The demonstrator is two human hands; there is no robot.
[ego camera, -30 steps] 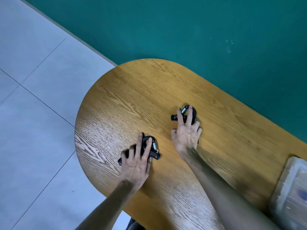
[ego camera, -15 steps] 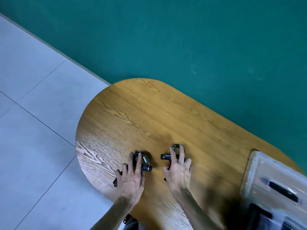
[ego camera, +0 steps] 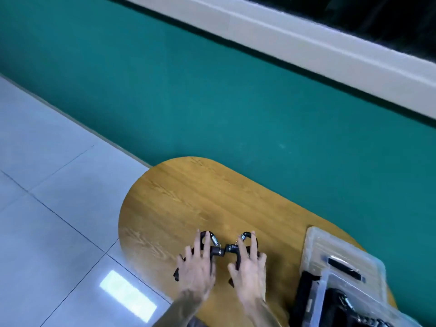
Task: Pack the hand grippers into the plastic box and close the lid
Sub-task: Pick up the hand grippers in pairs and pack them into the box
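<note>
Hands flat on table (ego camera: 188,197), L hand (ego camera: 197,267) & R hand (ego camera: 249,267) each clamped on a black hand gripper, L gripper (ego camera: 213,246) & R gripper (ego camera: 233,249) ends touching, plastic box (ego camera: 313,251) open nearby.

Both hands, left (ego camera: 197,267) and right (ego camera: 249,266), lie palm-down, fingers spread.
</note>
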